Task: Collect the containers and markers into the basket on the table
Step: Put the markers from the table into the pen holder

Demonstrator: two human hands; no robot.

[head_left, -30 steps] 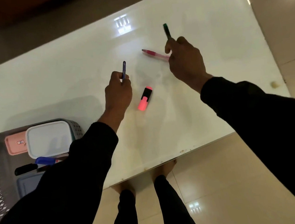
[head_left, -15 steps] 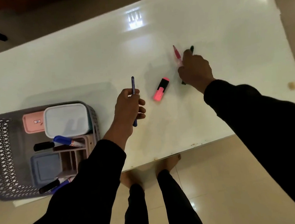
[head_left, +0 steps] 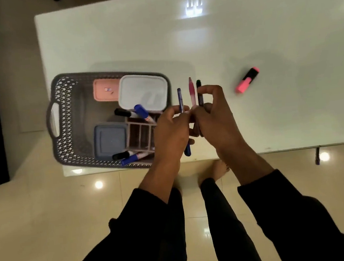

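Head view: your left hand (head_left: 172,128) grips one blue pen (head_left: 181,108), your right hand (head_left: 215,116) pinches a pink pen (head_left: 191,91) and a green marker (head_left: 199,92); all three point far, just right of the basket (head_left: 61,111). One pink highlighter (head_left: 247,79) lies diagonally, farther right.

basket's (head_left: 62,119) near-right corner behind left hand (head_left: 171,130) — table (head_left: 262,28) cut off right

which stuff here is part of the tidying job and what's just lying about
Part of the job:
- basket
- blue pen, in left hand
- pink pen and green marker, in right hand
- pink highlighter, on table
- white box

Just there:
- dark object on the floor
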